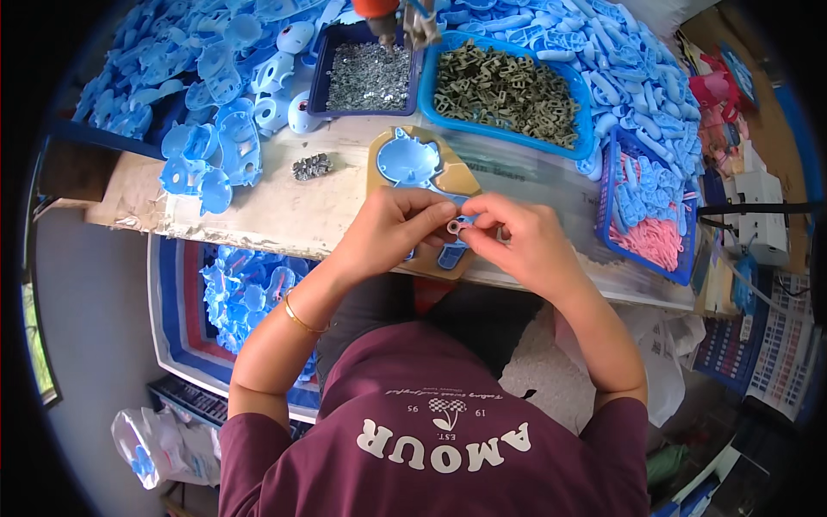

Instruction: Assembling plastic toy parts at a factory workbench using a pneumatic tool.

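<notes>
Small pink part (464,223), with dark-centred ring end, sits above the tan board (462,179) at the worktop's (280,200) near edge, pinched by the right hand (527,237), the inward-angled left hand (385,226) pressing thumb and forefinger together, contents hidden.

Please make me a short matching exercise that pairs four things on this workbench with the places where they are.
Things
1. Small ringed part
2. Silvery metal bits
3. Brownish metal clips
4. Pink plastic pieces

Places
A. In the bright blue tray, beyond the hands
B. In the blue basket on the right, along with light blue parts
C. At the person's fingers, over the tan board
D. In the dark tray, just left of the bright blue one

Right pairs: 1-C, 2-D, 3-A, 4-B.
</notes>
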### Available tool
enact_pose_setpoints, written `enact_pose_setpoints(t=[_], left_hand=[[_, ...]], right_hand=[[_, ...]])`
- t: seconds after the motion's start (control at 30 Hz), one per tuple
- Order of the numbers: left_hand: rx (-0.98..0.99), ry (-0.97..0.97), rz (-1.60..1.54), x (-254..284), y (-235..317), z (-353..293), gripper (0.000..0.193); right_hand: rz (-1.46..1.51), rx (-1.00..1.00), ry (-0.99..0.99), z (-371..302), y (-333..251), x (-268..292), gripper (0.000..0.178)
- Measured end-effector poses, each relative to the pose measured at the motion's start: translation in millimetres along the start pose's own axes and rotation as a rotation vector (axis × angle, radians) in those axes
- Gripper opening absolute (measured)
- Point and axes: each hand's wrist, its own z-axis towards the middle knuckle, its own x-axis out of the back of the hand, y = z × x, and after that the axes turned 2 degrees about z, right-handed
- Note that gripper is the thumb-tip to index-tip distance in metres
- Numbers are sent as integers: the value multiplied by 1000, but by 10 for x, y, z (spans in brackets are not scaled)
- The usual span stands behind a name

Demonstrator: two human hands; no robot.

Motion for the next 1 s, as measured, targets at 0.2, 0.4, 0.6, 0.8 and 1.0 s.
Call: enact_pose_setpoints(t=[0.2,0.4,0.6,0.8,1.0], left_hand=[[-118,-24,-87,125,-68,-38,34],[-295,458,306,374,19,-207,33],[-525,592,558,421,-175,-238,19],[-614,480,759,415,-230,-252,15],[-698,484,772,385,-305,-226,15]], right_hand=[[-255,210,60,100,-35,-119,16],[-456,269,103,273,20,-331,11],[-514,277,62,384,113,-555,12],[-514,209,-94,483,112,-473,13],[-523,238,-135,524,99,-468,13]])
